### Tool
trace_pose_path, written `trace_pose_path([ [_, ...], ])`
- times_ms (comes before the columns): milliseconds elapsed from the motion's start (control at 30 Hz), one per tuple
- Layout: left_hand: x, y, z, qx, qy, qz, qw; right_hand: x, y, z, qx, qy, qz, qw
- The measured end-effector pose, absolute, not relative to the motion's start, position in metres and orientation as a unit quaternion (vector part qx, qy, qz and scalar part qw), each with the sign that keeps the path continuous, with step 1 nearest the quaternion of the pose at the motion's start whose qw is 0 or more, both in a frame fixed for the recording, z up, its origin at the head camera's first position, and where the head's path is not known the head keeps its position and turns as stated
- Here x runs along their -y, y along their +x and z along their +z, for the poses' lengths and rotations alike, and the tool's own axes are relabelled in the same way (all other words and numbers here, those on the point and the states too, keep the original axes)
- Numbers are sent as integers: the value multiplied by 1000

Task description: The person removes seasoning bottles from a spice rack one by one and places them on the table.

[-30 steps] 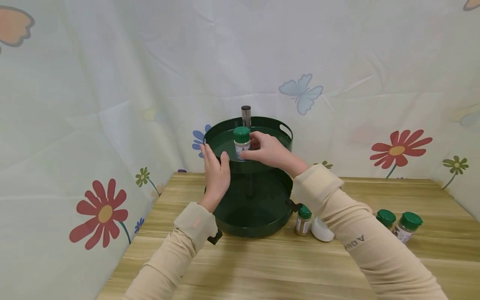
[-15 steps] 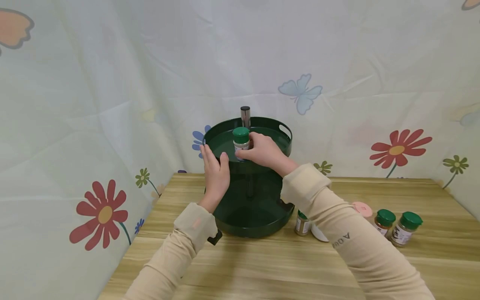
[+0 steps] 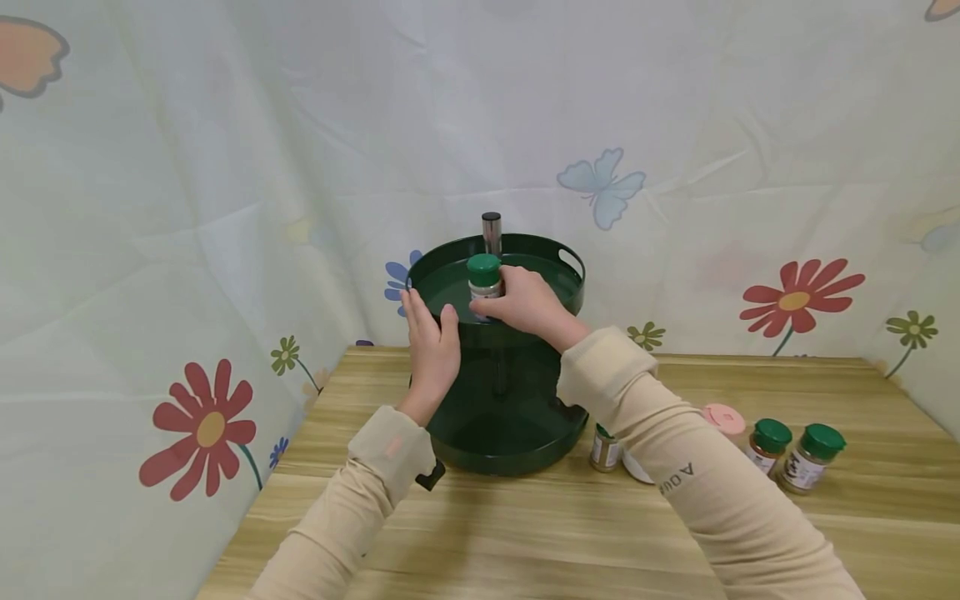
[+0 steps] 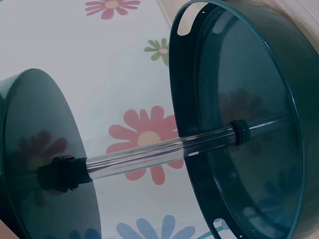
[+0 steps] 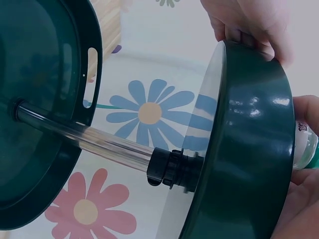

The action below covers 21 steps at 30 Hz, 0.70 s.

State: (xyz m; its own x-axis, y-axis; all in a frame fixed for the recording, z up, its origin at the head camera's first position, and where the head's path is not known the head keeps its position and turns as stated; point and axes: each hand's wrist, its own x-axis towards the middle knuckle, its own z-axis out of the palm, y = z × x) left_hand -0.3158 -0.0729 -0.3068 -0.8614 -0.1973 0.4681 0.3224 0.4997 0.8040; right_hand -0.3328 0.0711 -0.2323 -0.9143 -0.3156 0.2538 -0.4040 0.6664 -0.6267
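In the head view, a two-tier dark green round tray stand stands on the wooden table. My right hand holds a spice jar with a green lid, upright over the front of the upper tray. In the right wrist view, the jar shows partly behind the tray wall, between thumb and fingers. My left hand rests against the upper tray's left front wall, its fingers fairly straight and the thumb at the rim. The left wrist view shows the clear pole between the tiers.
Right of the stand are another green-lidded jar, a white object partly behind my sleeve, and a pink round piece. Two more green-lidded jars stand further right. A flowered curtain hangs behind the table.
My right forearm has swung slightly left, uncovering the pink piece and more of the two right jars. My right thumb has shifted across the held jar's front. The left hand stays put.
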Motion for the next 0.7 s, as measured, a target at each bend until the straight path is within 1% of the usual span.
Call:
trace_pose_path([
  [267,73,-316,-307,825,-38,-501,261,-72,-332,-233,910,188,364,68],
  [700,73,-316,-307,824,-41,-502,260,-78,-329,-233,882,177,431,79],
])
